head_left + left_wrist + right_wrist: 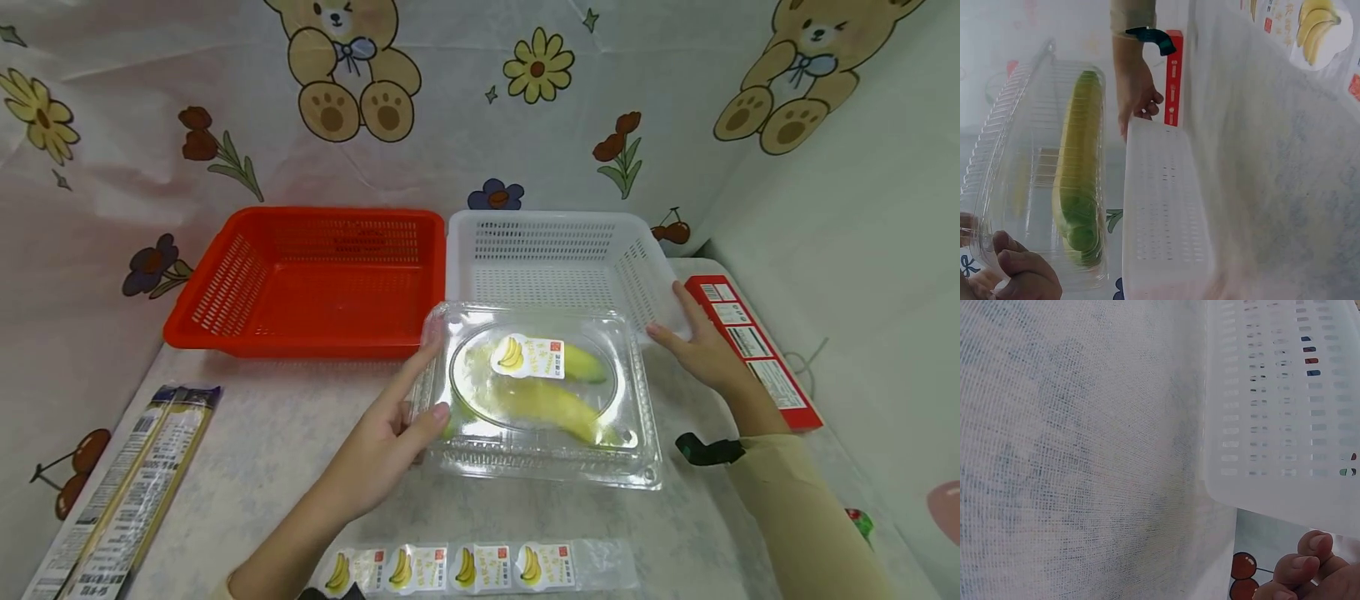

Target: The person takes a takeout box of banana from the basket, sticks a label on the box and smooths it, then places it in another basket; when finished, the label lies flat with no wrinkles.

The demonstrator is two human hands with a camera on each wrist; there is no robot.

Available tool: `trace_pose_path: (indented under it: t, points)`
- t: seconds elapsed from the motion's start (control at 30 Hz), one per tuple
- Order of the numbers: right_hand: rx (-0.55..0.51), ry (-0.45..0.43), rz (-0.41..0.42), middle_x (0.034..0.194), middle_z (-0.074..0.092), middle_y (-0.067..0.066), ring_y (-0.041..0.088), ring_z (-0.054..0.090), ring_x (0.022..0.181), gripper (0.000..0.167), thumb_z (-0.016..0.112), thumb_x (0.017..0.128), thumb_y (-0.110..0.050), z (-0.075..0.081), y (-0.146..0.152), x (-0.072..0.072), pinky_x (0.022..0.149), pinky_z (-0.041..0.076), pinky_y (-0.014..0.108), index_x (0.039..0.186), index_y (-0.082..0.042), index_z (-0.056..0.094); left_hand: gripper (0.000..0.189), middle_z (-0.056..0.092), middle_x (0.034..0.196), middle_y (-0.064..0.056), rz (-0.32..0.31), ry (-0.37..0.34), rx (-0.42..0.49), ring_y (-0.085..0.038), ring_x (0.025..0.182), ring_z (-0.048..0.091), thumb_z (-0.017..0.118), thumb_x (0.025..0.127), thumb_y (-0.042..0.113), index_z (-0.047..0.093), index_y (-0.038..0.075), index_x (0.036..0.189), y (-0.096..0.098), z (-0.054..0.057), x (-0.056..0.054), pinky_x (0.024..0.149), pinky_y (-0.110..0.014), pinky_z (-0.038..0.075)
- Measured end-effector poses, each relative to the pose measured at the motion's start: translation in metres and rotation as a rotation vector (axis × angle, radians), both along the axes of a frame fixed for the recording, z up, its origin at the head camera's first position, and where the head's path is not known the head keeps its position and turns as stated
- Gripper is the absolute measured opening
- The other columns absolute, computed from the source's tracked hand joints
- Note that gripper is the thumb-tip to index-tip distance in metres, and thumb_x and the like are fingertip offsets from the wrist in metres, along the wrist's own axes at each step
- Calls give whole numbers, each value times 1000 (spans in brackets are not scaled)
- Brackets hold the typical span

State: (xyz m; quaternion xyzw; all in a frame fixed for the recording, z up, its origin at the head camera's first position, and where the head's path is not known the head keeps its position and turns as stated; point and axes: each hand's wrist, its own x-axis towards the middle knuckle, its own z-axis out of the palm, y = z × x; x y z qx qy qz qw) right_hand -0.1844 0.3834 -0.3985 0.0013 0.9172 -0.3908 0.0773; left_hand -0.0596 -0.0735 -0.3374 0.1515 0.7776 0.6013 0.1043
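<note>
My left hand (pixel 393 429) grips the left side of a clear plastic clamshell box (pixel 637 392), which is raised over the table. Inside lie yellow-green bananas (pixel 551 404), and on the lid is a banana sticker (pixel 528 357). In the left wrist view, the bananas (pixel 1079 169) show through the box's side. A white basket (pixel 555 218) stands behind the box, partly covered by it. At its right front corner, my right hand (pixel 708 346) holds the rim between thumb and fingers; the right wrist view shows those fingers (pixel 1307 562) curled by the corner.
Left of the white basket stands a red basket (pixel 345 308). A red box (pixel 753 350) lies at the right edge, and long flat packets (pixel 127 492) lie at the left. A strip of banana stickers (pixel 480 568) lies near the front.
</note>
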Motion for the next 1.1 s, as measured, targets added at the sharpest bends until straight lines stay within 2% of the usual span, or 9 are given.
trace_pose_path:
  t: [0.1,0.17,0.27,0.4,0.57,0.67,0.77,1.03,1.1]
  points:
    - [14,-17,-7,168,-6,14,57,18,143,97,59,93,-53,0,0,0,97,26,83,157,-40,-13,65,59,104,9,-18,6,63,-9,46,32,55,102,27,21,47,154,6,3,-13,43,-23,34]
    - [16,-20,-5,168,-6,14,57,17,144,96,58,94,-53,1,1,1,97,26,83,157,-41,-13,65,52,93,-1,-27,-1,98,-9,45,30,55,102,26,21,47,154,12,5,-23,42,-22,32]
    - [13,-11,-1,168,-6,13,55,13,146,91,56,96,-49,1,3,1,98,25,83,157,-40,-11,64,44,137,6,-16,1,112,-11,48,34,55,102,27,23,49,153,22,9,-40,46,-22,35]
    - [-13,4,3,169,-5,8,48,3,151,91,58,96,-44,1,5,2,104,19,81,158,-41,-8,62,51,126,9,-1,9,130,-13,50,36,54,102,29,24,51,151,37,13,-65,50,-22,37]
    - [-29,5,-8,169,-6,5,45,3,152,99,67,91,-47,-2,5,2,104,18,81,157,-44,-8,60,41,64,-1,11,-1,148,-14,50,36,53,101,32,24,53,150,54,17,-96,48,-24,35]
    - [-12,9,-19,169,-6,6,50,6,150,98,64,91,-51,-4,3,4,100,21,82,155,-46,-10,61,57,97,3,26,0,117,-15,54,39,52,101,37,22,55,150,63,19,-113,52,-24,38]
    - [-10,13,-28,169,-4,6,50,12,149,96,63,91,-54,-4,2,3,99,24,82,154,-48,-9,61,46,136,7,42,-1,82,-17,56,40,52,101,40,19,56,150,70,18,-129,54,-25,40]
    - [-22,25,-32,168,2,12,53,22,143,97,63,93,-49,-3,0,2,99,28,79,157,-41,-9,62,29,158,7,95,-69,-15,-23,69,52,50,100,44,16,58,151,88,11,-162,76,-44,53]
    - [-26,25,-32,168,2,12,53,23,142,97,63,93,-48,-3,-1,1,99,28,79,158,-40,-9,63,26,161,8,99,-82,-45,-26,93,60,50,100,45,16,56,152,93,8,-168,92,-53,50]
